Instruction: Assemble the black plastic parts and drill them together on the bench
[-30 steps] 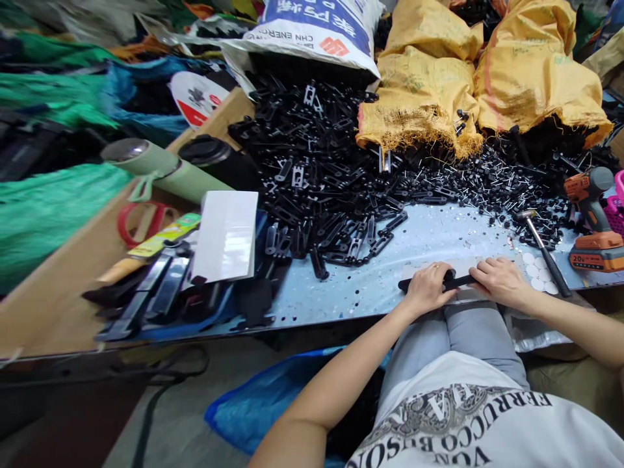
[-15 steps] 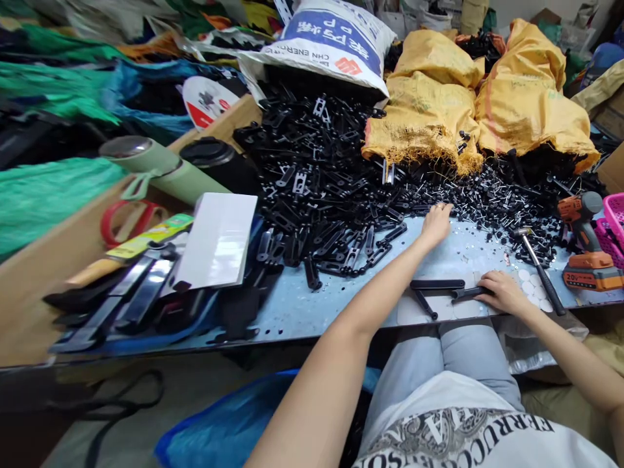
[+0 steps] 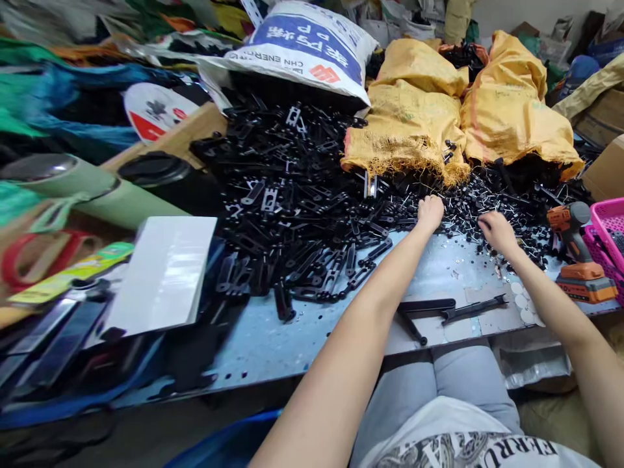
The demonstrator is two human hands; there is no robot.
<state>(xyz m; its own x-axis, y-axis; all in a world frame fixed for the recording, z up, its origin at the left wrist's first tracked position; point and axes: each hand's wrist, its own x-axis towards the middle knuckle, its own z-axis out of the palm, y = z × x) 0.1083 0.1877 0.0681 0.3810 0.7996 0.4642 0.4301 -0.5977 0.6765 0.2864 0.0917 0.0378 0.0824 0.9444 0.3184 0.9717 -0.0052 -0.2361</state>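
My left hand (image 3: 431,213) reaches to the edge of the heap of black plastic parts (image 3: 316,195), below the orange woven sacks. Its fingers are curled closed, and their tips are hidden. At the pile of small screws (image 3: 470,211) my right hand (image 3: 498,234) has its fingers pinched together; whatever is between them is too small to name. Closer to me, a long black bar (image 3: 428,305) and a slotted black bar (image 3: 475,309) lie on the bench, with a shorter black piece (image 3: 413,328) beside them.
An orange and black cordless drill (image 3: 580,253) stands on the right beside a pink basket (image 3: 609,224). Orange sacks (image 3: 407,123) and a white printed sack (image 3: 312,52) line the back. On the left are a white box (image 3: 166,273), a green bottle (image 3: 97,188) and tools.
My right hand has left the slotted black bar, which now lies on the bench, and moved forward to the screws. My left hand stays by the heap. The view has shifted right.
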